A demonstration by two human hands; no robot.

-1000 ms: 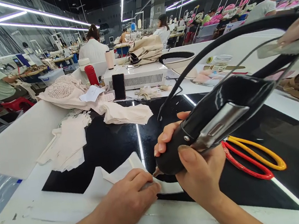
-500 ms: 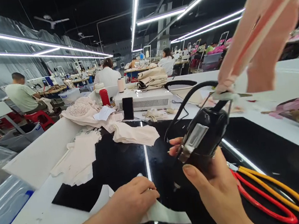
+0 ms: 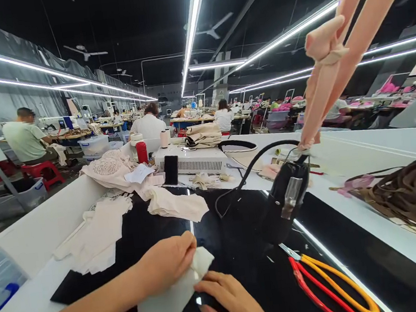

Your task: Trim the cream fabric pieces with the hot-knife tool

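My left hand [image 3: 173, 260] is closed, its thumb and fingers pinching a pale white cloth piece [image 3: 165, 303] whose upper corner folds over. My right hand [image 3: 233, 296] lies low beside it, thumb and fingers apart, fingertips at the cloth's right edge. A black corded tool [image 3: 288, 197] with a metal plate hangs from knotted pink fabric strips [image 3: 325, 77] above the glossy black work surface [image 3: 235, 233]. To the right of my right hand lie scissors [image 3: 320, 283] with one red and one orange handle.
Stacked pale cut pieces [image 3: 96, 231] and a folded cloth stack [image 3: 176, 204] lie on the left and back. Behind them are a phone [image 3: 171, 170], a white vented box [image 3: 193, 160] and a red bottle [image 3: 141, 152]. Brown straps [image 3: 415, 197] are heaped at right. People sit farther off.
My right hand has let go of the black tool, which now hangs on its strips, and has come down beside the cloth. My left hand has lifted the cloth's corner.
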